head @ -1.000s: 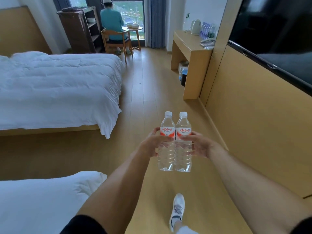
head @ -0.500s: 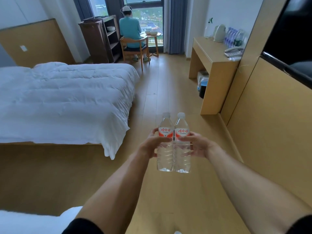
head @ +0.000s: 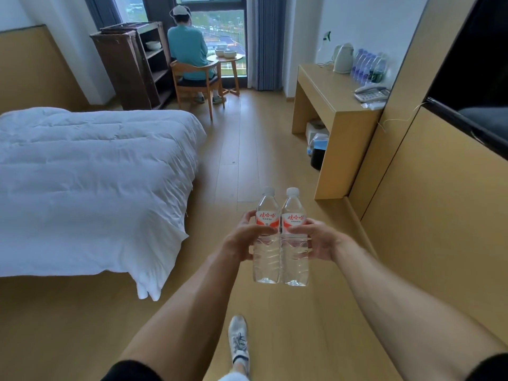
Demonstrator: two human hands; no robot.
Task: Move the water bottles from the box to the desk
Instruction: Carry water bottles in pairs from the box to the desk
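Observation:
Two clear water bottles with red labels and white caps stand upright side by side in front of me, pressed together. My left hand [head: 243, 237] grips the left bottle [head: 266, 259] at the label. The right bottle [head: 294, 262] is held the same way by my right hand [head: 316, 240]. The wooden desk [head: 324, 89] stands ahead on the right against the wall, well beyond the bottles. Several water bottles [head: 368, 66] stand at its back corner. No box is in view.
A white kettle [head: 342, 57] and a telephone [head: 371, 93] are on the desk, with bags and a bin [head: 317, 149] underneath. A white bed [head: 90, 182] fills the left. A person in a teal shirt [head: 187, 53] sits at a small table by the window. Wooden floor runs between bed and wall.
I have walked forward down the aisle, so the desk and bed appear nearer. The nearer bed at lower left has left the view. Both hands still hold the bottles the same way.

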